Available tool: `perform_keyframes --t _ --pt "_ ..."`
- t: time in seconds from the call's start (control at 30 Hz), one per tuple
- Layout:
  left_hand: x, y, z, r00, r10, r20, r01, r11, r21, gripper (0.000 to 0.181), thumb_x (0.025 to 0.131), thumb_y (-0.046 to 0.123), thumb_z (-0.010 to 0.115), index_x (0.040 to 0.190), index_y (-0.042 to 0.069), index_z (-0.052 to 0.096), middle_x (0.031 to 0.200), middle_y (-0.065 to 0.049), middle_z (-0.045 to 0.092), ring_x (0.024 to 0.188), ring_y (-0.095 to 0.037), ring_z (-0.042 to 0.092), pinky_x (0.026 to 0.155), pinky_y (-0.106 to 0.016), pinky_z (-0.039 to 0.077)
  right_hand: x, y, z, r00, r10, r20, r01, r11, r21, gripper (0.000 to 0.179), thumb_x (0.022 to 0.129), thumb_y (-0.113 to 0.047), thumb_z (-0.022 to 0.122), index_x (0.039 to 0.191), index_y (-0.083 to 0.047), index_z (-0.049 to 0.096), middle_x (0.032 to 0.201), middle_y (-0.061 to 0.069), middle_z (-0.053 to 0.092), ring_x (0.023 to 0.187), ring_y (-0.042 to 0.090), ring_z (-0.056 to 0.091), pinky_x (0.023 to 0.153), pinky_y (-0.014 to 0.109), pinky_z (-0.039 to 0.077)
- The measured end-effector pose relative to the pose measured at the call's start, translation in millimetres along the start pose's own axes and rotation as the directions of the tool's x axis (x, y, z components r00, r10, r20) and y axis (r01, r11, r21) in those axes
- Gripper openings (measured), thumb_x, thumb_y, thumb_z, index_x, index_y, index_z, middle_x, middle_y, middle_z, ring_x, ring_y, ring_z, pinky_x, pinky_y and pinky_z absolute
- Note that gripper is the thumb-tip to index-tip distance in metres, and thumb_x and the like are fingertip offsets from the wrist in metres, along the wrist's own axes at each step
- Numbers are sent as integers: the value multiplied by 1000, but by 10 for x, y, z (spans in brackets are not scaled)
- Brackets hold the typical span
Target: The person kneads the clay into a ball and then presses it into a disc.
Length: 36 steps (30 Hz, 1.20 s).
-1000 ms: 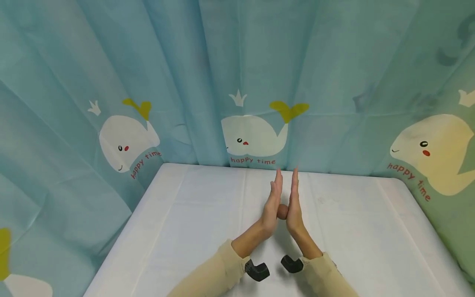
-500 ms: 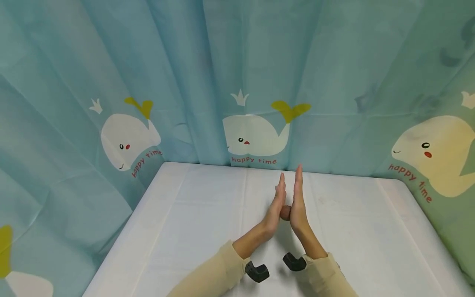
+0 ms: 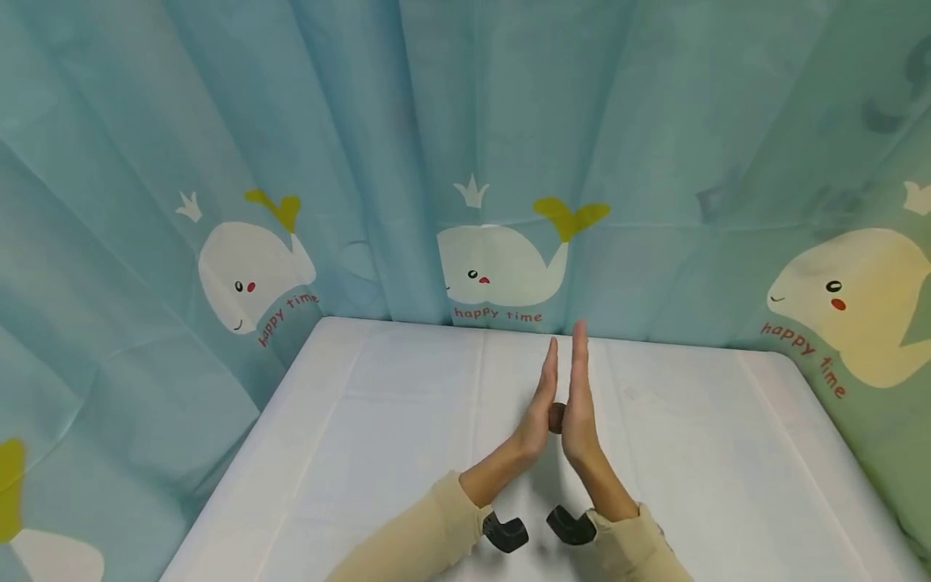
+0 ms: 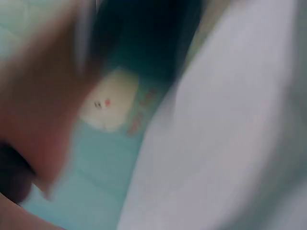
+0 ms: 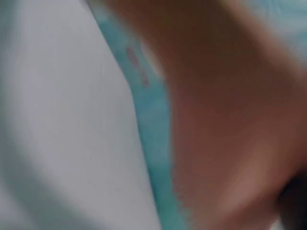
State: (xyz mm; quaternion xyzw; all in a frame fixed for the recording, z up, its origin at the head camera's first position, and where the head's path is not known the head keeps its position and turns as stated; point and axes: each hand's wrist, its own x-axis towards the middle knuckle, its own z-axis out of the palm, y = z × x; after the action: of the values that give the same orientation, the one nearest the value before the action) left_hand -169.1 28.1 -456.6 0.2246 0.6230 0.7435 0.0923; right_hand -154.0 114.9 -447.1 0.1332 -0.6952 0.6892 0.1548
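A small round brown ball (image 3: pixel 556 418) is held between two flat palms above the table in the head view; its kind cannot be made out. On its left side lies the palm of my left hand (image 3: pixel 536 419), fingers straight and pointing away from me. My right hand (image 3: pixel 580 414) presses from the other side, its fingers straight too and reaching slightly farther up. Both palms hide part of the ball. Blurred in the left wrist view, a dark rounded edge of the ball (image 4: pixel 13 175) shows beside the hand. The right wrist view catches it at the lower right.
Beneath the hands spreads a white-covered table (image 3: pixel 393 420). A blue-green curtain (image 3: pixel 349 121) printed with whales encloses its back and sides. Black curved wrist mounts (image 3: pixel 505 533) stick out from both beige sleeves (image 3: pixel 429 529).
The hands slide against each other, my right hand shifting right, then slightly back left. My left hand has moved a little right. The ball stays between the palms and looks darker.
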Motion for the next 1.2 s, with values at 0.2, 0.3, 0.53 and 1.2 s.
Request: perform_keyframes --t 0.2,0.3,0.53,1.2 --pt "-4 190 -1 998 -60 -34 55 990 -128 70 106 65 10 166 32 -1 172 4 0 158 -18 2 125 -51 -3 20 298 -49 997 71 -10 -71 997 -42 54 114 -29 10 167 -28 0 172 -8 -7 155 15 -15 122 55 -10" --pt "96 167 -104 996 -46 -75 45 999 -22 65 108 58 8 166 30 -2 172 5 -2 158 -16 -2 124 -55 -5 -156 277 99 998 60 26 -59 997 -40 56 113 -30 12 167 -26 1 172 -5 -5 156 20 -14 120 63 -9" --pt "118 -71 -154 1000 1 -27 0 999 49 62 110 45 4 166 20 -9 172 0 -8 157 -20 -7 124 -55 -4 -94 -19 148 998 21 53 -20 1000 -8 55 112 -39 12 166 -32 4 171 -13 0 157 15 -11 121 59 -9" --pt "36 13 -12 999 -45 29 47 996 -80 65 109 55 5 166 27 -8 172 4 -11 157 -19 -9 124 -52 -5 139 -44 -49 999 8 41 -9 1000 11 55 111 -44 9 165 -37 -3 170 -19 -6 155 6 -11 122 52 -5"
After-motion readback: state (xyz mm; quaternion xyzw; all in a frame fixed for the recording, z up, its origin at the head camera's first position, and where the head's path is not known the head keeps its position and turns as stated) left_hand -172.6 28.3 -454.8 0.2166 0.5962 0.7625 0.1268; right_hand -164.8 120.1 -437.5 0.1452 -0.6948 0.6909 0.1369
